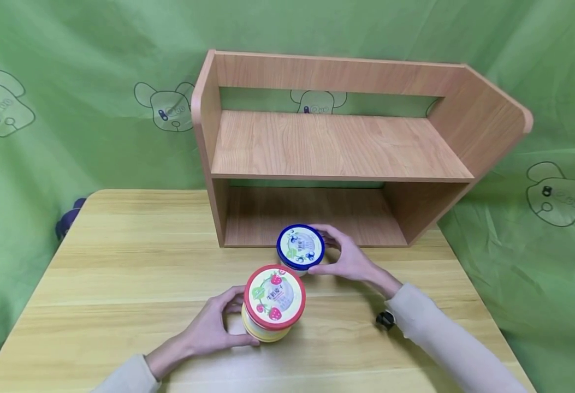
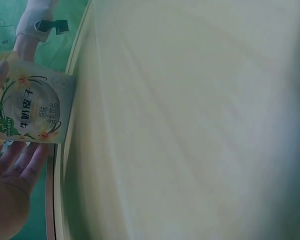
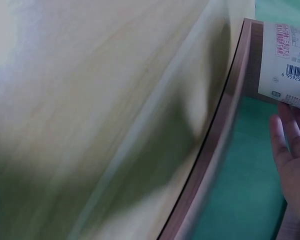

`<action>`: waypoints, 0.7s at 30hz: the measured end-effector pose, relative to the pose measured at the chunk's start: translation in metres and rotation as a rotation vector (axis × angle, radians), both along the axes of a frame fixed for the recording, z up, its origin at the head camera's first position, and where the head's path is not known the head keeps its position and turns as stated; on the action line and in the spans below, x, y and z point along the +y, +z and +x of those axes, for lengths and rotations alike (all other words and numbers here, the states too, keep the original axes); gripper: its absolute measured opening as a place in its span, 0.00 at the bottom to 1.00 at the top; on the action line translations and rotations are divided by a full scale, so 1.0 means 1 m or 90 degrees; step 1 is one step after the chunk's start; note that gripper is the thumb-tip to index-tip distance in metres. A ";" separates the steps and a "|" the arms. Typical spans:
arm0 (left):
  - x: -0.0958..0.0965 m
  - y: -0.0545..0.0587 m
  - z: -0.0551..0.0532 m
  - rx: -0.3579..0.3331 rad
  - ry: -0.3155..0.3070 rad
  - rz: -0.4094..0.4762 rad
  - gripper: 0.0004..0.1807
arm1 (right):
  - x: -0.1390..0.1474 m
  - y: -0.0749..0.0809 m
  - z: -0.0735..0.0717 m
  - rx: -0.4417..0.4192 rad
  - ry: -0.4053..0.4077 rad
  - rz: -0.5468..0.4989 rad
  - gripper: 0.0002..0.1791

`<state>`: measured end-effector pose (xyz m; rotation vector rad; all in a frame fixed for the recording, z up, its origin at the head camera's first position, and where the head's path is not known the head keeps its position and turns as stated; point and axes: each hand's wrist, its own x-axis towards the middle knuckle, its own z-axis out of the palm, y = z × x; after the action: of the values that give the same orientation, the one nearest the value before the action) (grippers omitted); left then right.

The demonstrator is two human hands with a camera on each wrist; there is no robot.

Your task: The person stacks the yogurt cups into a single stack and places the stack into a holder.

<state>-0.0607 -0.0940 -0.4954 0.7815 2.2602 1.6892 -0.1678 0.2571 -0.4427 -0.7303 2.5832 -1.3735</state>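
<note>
In the head view a tub with a red lid and strawberry print (image 1: pixel 274 297) sits atop a yellow-lidded tub (image 2: pixel 35 107), whose yellow rim shows below it. My left hand (image 1: pixel 213 327) grips the lower, yellow-lidded tub from the left, thumb in front and fingers behind. Just beyond stands a blue-lidded tub with blueberry print (image 1: pixel 300 247), by the shelf's front edge. Around its right side my right hand (image 1: pixel 343 259) holds it between thumb and fingers. The right wrist view catches a white, barcoded tub side (image 3: pixel 290 65) above the fingers. Whether the tubs touch the table, I cannot tell.
A two-tier wooden shelf (image 1: pixel 341 144) stands at the back of the light wooden table (image 1: pixel 130 273). Its lower board (image 1: pixel 262 210) lies just behind the blue-lidded tub. Green printed cloth (image 1: pixel 95 147) hangs around the table. A black device (image 1: pixel 385 320) is at my right wrist.
</note>
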 end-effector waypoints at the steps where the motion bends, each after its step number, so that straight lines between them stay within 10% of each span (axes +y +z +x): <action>1: 0.000 0.000 0.000 0.001 0.000 -0.001 0.49 | 0.001 0.001 0.001 0.005 -0.001 0.000 0.50; 21: 0.000 0.001 0.000 -0.006 -0.004 0.006 0.49 | 0.017 0.051 0.018 0.097 0.015 -0.049 0.52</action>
<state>-0.0610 -0.0937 -0.4943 0.7806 2.2428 1.6990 -0.1502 0.2739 -0.3920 -0.9078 2.6368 -1.4713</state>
